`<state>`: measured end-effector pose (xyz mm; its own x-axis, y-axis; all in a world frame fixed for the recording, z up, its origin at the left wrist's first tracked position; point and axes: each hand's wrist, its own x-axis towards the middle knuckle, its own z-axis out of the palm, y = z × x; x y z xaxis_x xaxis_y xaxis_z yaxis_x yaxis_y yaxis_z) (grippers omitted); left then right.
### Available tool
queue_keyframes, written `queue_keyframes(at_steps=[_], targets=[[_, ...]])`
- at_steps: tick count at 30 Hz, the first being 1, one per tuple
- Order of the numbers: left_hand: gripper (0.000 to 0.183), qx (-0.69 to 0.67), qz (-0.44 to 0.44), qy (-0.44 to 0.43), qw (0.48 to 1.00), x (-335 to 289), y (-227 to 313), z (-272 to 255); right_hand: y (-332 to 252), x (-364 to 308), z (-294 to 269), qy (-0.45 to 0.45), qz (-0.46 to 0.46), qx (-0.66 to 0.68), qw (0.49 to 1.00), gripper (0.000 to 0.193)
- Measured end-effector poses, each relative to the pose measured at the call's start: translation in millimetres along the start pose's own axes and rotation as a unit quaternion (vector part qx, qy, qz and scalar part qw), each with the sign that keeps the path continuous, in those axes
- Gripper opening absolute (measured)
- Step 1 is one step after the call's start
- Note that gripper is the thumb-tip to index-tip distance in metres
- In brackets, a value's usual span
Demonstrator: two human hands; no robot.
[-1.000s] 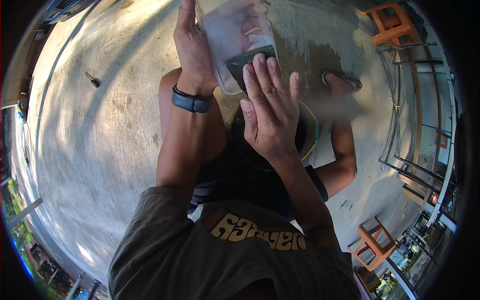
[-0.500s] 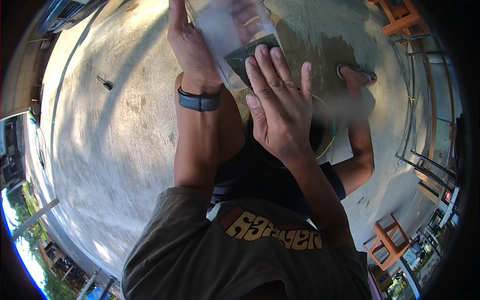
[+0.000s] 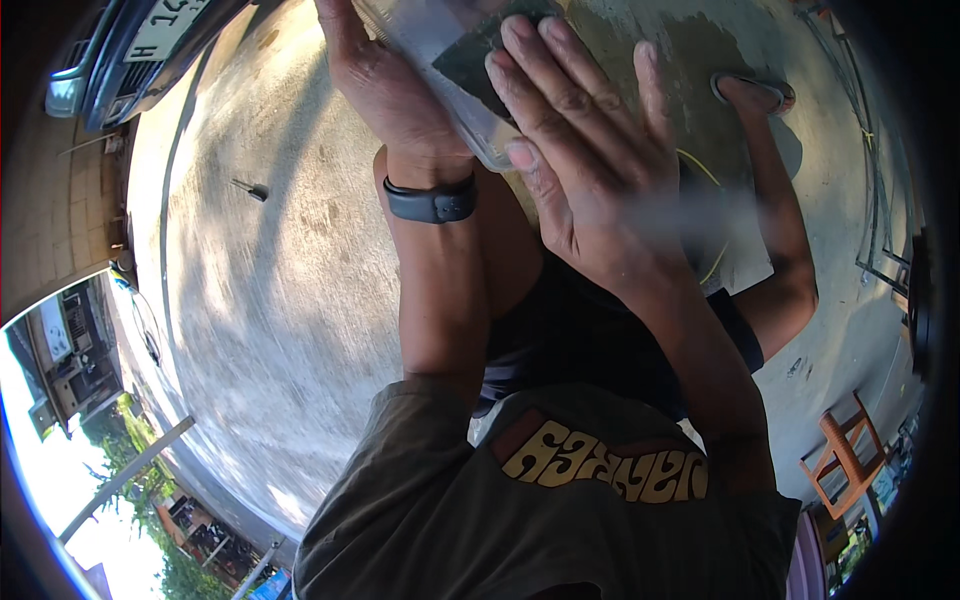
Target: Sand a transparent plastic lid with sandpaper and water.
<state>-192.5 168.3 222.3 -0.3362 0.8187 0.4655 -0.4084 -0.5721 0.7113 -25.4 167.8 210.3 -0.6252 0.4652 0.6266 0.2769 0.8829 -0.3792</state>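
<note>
At the top of the view, my left hand (image 3: 395, 105) grips a clear plastic piece with raised edges (image 3: 490, 145), shaped like a box or lid. The thumb side of that hand runs along its left edge, and the far end is cut off by the picture's edge. A dark sheet that looks like sandpaper (image 3: 468, 68) lies on the plastic. My right hand (image 3: 605, 165) rests on the sheet with its fingertips, fingers stretched flat and thumb and little finger apart. A black band (image 3: 430, 203) circles my left wrist.
Concrete floor (image 3: 270, 330) surrounds me, with a small dark object (image 3: 250, 190) at left. A vehicle's front (image 3: 130, 60) is at the upper left. An orange-brown stool (image 3: 845, 455) stands lower right, a metal frame (image 3: 870, 190) at the right edge. A yellow cord (image 3: 715, 170) curves beside my right wrist.
The view has shifted, so most things sit farther right. My right hand and the dark sheet have moved up along the plastic piece. My left hand keeps its grip.
</note>
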Motion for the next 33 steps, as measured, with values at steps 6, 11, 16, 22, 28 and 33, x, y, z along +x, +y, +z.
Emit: queue_keyframes(at_steps=[6,11,16,22,28,33], targets=[[0.066,-0.379,-0.041,0.014,0.925,0.8,-20.5,26.7,43.5,54.7,23.1,0.218,-0.147,0.103,0.959,0.045],[0.080,-0.206,-0.093,0.045,0.973,-7.4,-5.3,3.2,4.7,1.2,1.2,0.022,-0.009,-0.009,1.000,0.042],[0.069,-0.148,-0.078,0.050,0.985,-14.2,-26.2,-23.8,38.8,39.3,14.0,0.074,-0.048,0.028,0.996,0.045],[0.085,-0.232,-0.138,-0.051,0.962,-13.6,-6.4,-24.7,10.6,9.5,6.9,-0.001,0.017,0.018,1.000,0.041],[0.079,-0.136,-0.137,0.079,0.978,-19.9,-14.7,-4.8,28.4,44.7,2.7,0.019,0.026,0.047,0.998,0.040],[0.081,-0.154,-0.112,-0.009,0.982,-10.3,-1.7,-10.0,6.6,-6.7,4.8,-0.035,0.030,0.023,0.999,0.044]])
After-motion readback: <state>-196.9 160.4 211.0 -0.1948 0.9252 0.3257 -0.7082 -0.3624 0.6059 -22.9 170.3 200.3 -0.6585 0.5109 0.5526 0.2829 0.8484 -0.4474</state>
